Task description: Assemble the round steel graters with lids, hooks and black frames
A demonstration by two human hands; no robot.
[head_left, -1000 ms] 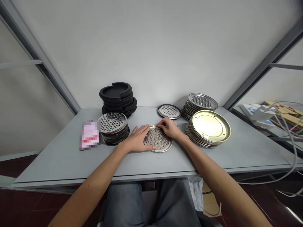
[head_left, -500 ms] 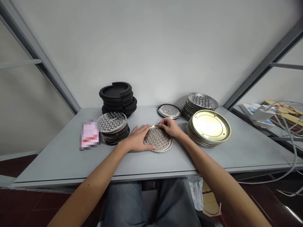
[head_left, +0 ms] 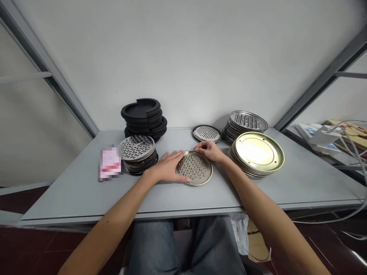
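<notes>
A round metal grater disc [head_left: 196,170] with a raised rim lies flat on the grey table in front of me. My left hand [head_left: 166,168] is spread against its left side, thumb over the near edge and fingertips at the far left rim; the fingers are stretched out. At the far rim my right hand [head_left: 210,151] is closed in a pinch. Whatever lies between those fingertips, if anything, is too small to make out. Left of the disc stands a stack of grater plates [head_left: 137,148]; to the right is a stack of gold-coloured round lids [head_left: 258,151].
Black notched rings [head_left: 143,110] are piled at the back left. Behind my right hand lies a black-rimmed grater disc [head_left: 207,133], beside a stack of rimmed graters [head_left: 248,121]. A blurred pink packet [head_left: 111,162] sits far left. White cables [head_left: 355,152] hang at right.
The view has shifted slightly, and the disc's right side shows more. My right fingertips sit a little higher relative to the disc's far rim. My left hand keeps its place.
</notes>
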